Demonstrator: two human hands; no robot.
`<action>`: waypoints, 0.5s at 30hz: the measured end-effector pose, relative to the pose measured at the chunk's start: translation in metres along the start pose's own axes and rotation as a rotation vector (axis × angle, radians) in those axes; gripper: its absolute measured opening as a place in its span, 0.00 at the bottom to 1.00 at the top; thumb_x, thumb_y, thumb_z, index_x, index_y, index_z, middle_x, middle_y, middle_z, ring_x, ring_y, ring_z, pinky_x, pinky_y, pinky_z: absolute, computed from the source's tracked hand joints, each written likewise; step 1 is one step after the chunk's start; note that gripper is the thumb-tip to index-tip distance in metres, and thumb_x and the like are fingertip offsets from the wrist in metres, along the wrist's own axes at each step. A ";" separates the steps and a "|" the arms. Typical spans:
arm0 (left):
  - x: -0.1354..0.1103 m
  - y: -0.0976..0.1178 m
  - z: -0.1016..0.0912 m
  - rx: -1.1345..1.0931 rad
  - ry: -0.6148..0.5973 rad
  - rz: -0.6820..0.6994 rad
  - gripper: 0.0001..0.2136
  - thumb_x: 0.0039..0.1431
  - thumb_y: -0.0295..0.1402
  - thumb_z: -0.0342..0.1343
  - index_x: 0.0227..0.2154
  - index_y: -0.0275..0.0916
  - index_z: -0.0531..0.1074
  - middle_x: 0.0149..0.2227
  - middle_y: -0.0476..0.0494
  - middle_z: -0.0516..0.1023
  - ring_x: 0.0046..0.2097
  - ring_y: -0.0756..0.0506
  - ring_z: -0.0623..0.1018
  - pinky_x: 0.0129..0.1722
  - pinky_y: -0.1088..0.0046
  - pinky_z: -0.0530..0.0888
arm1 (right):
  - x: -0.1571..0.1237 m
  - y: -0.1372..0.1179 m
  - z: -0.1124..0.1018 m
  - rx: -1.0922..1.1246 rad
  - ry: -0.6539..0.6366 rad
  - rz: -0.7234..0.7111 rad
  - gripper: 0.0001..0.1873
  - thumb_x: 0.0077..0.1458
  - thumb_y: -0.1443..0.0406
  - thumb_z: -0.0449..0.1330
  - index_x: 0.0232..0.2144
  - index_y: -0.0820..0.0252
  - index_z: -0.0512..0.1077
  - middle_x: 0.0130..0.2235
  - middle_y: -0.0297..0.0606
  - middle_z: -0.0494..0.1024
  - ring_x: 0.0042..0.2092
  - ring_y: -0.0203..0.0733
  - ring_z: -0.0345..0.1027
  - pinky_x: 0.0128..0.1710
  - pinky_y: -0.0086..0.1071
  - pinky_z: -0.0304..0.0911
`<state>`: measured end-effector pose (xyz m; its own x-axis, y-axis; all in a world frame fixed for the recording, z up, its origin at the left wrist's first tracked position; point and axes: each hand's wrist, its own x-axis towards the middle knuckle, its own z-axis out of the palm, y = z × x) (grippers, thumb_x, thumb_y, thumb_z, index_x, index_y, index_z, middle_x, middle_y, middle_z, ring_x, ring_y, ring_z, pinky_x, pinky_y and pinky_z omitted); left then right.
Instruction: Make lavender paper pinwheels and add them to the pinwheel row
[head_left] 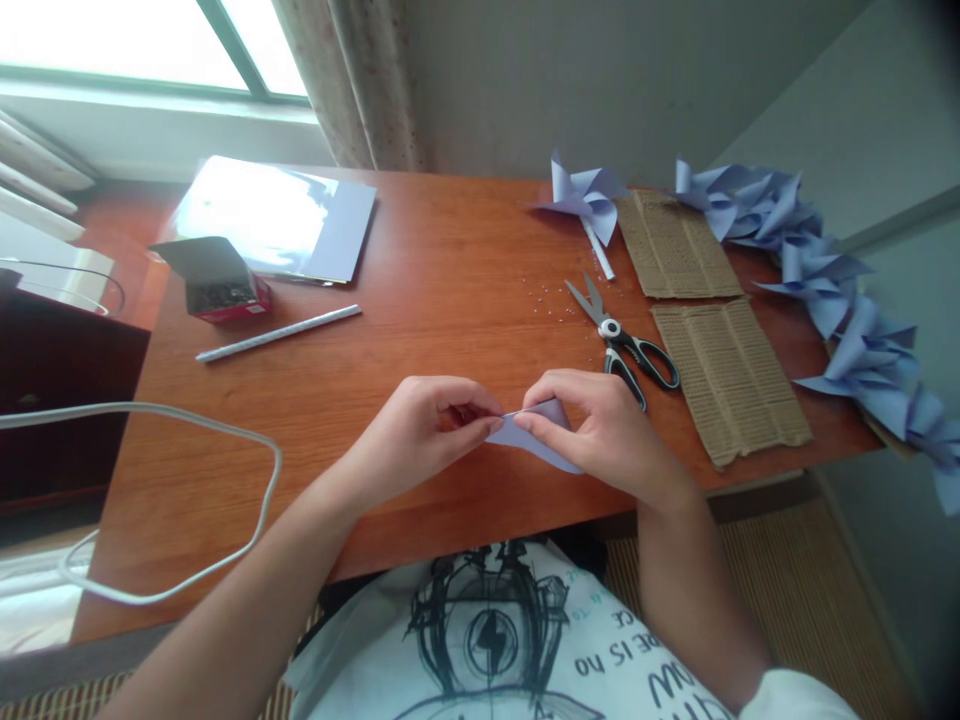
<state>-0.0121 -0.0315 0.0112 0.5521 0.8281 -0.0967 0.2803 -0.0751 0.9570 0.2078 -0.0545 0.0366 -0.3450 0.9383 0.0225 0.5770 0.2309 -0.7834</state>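
Note:
A small sheet of lilac paper [546, 450], folded over along its top edge, is held above the table near its front edge. My left hand [431, 430] pinches the left corner between thumb and fingers. On the paper's right part, my right hand [596, 430] is closed with its thumb in front and fingers behind. Just beyond the right hand lie scissors [611, 330] with black and white handles, blades parted. A finished paper pinwheel [585, 195] on a white stick [600, 252] rests farther back.
Two corrugated cardboard pieces [731, 380] lie at the right, beside a row of lilac pinwheels [817, 270]. To the left are an open small box [225, 285] of dark bits, a rolled paper stick [277, 333], a stack of sheets [349, 230] and a white cable [274, 480].

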 end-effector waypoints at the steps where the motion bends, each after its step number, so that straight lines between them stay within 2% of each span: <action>1: 0.000 0.000 0.000 0.001 0.012 0.004 0.05 0.61 0.31 0.62 0.32 0.36 0.80 0.28 0.50 0.80 0.30 0.51 0.75 0.31 0.78 0.72 | 0.000 0.000 0.000 0.015 0.017 0.005 0.06 0.58 0.66 0.66 0.29 0.57 0.73 0.30 0.30 0.76 0.32 0.35 0.69 0.33 0.29 0.61; 9: -0.001 0.004 -0.003 -0.003 0.154 0.024 0.04 0.60 0.32 0.63 0.32 0.37 0.80 0.28 0.48 0.80 0.30 0.50 0.75 0.31 0.77 0.71 | -0.002 0.009 0.007 0.370 0.181 0.137 0.08 0.58 0.60 0.68 0.38 0.56 0.75 0.38 0.34 0.80 0.40 0.39 0.74 0.42 0.32 0.69; 15: 0.000 0.007 -0.001 -0.005 0.206 0.008 0.04 0.59 0.32 0.64 0.31 0.37 0.79 0.28 0.47 0.80 0.30 0.49 0.76 0.30 0.77 0.71 | -0.006 0.013 0.013 0.398 0.296 0.160 0.04 0.58 0.62 0.67 0.34 0.55 0.76 0.35 0.33 0.80 0.37 0.40 0.75 0.40 0.33 0.71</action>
<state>-0.0109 -0.0314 0.0184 0.3820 0.9236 -0.0314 0.2726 -0.0802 0.9588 0.2075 -0.0608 0.0181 -0.0179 0.9998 0.0127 0.2592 0.0169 -0.9657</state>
